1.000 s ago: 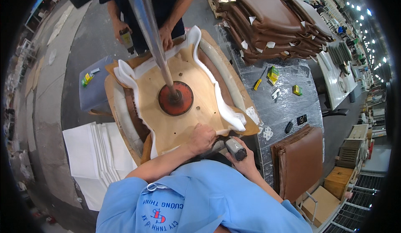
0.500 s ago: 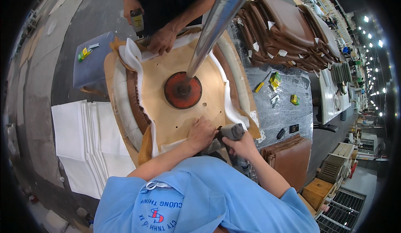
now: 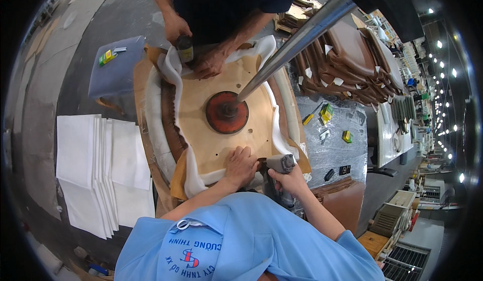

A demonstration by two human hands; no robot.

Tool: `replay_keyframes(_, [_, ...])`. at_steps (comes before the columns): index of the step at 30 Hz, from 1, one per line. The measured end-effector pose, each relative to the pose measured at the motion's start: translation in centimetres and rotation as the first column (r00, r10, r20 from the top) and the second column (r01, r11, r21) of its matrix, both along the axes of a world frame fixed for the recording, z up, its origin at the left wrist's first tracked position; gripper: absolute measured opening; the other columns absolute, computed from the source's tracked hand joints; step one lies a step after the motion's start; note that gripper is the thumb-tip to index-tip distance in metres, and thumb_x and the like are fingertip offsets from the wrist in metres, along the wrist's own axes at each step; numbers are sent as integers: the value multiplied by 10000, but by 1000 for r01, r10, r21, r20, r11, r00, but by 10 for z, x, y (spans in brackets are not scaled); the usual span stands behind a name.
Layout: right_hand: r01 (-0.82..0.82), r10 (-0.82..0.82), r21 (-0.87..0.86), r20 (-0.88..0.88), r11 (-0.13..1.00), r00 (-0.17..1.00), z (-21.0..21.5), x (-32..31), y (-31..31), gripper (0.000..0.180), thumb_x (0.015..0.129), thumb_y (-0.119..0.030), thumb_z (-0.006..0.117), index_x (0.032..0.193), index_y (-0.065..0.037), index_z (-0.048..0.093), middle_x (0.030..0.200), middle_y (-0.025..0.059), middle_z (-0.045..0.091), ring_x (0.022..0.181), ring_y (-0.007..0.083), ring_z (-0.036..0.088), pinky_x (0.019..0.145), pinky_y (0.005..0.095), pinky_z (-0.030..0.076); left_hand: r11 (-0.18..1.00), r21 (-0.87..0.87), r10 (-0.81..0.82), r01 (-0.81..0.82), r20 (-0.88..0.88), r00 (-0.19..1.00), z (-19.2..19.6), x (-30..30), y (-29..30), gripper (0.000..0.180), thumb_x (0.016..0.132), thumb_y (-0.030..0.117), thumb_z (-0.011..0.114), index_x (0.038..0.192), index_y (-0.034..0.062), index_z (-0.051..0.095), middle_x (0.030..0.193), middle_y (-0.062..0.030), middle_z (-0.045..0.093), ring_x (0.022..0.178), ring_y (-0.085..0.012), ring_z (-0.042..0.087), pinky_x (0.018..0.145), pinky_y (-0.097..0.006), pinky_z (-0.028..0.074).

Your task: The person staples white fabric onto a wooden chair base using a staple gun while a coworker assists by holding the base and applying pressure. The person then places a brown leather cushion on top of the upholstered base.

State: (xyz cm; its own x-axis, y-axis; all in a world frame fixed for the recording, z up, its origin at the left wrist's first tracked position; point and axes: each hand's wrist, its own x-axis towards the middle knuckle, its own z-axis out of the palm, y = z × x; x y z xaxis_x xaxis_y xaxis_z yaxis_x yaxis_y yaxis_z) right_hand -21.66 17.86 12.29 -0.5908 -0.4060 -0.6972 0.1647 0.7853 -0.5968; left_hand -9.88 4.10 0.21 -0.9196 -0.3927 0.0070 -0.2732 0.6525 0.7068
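Note:
A wooden seat panel (image 3: 201, 125) lies with its bare underside up, wrapped at the rim by white padding (image 3: 191, 173) and a brown cover (image 3: 169, 120). A red-black round clamp pad (image 3: 227, 112) on a metal rod (image 3: 297, 44) presses on its middle. My left hand (image 3: 241, 165) is closed over the panel's near edge, fingers pressed together on the cover's edge, which they mostly hide. Wrapped round a grey staple gun (image 3: 280, 164), my right hand (image 3: 289, 180) holds its nose at that edge, just right of my left hand.
Opposite me, a co-worker's hand (image 3: 209, 63) presses the far edge while the other holds a second staple gun (image 3: 185, 49). White folded sheets (image 3: 83, 150) lie at the left. On the right are stacked brown cushions (image 3: 347, 54), a yellow-handled screwdriver (image 3: 309, 117) and small yellow-green boxes (image 3: 327, 112).
The co-worker's staple gun has come down to the panel's far edge, beside their other hand. My hands stay at the near edge with little movement; the whole view has shifted slightly.

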Motion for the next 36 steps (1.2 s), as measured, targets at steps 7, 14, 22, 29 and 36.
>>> replay_keyframes(7, [13, -12, -45, 35, 999, 999, -5, 1, -8, 251, 944, -178, 821, 1053, 2, 686, 804, 43, 682, 520, 135, 627, 451, 299, 484, 998, 15, 55, -53, -133, 990, -8, 0, 0, 185, 914, 261, 716, 839, 92, 716, 1005, -83, 583, 1068, -306, 536, 928, -473, 408])
replay_keyframes(14, [-48, 48, 5, -6, 999, 999, -5, -3, -19, 240, 936, -161, 815, 1079, 0, 710, 790, 31, 681, 504, 129, 622, 441, 296, 475, 997, 30, 68, -65, -160, 985, -8, -3, 0, 165, 911, 227, 698, 833, 82, 714, 994, -98, 588, 1062, -318, 539, 934, -483, 400])
replay_keyframes(22, [-85, 86, 14, -91, 996, 992, 4, 4, -32, 219, 935, -166, 821, 1014, 2, 705, 704, 29, 656, 498, 122, 599, 451, 297, 470, 998, 4, 64, -64, -145, 987, -3, -4, 2, 161, 911, 217, 687, 850, 70, 713, 1004, -115, 605, 1054, -330, 555, 925, -491, 410])
replay_keyframes(29, [8, -16, -128, -64, 992, 998, -3, 35, 8, 468, 940, -148, 818, 1368, -65, 647, 880, 33, 702, 620, 98, 632, 561, 283, 533, 925, 347, 89, -152, 192, 977, 43, 27, -57, 328, 956, 360, 715, 968, 32, 725, 994, -193, 736, 1014, -395, 686, 889, -535, 512])
replay_keyframes(36, [28, -68, -210, -190, 977, 979, -22, 67, 24, 615, 890, -156, 860, 1450, -84, 617, 1021, 79, 761, 799, 141, 713, 742, 321, 597, 960, -127, -202, 248, 295, 934, 46, 96, -53, 284, 940, 302, 753, 998, 24, 743, 1055, -190, 700, 1046, -384, 680, 908, -497, 548])
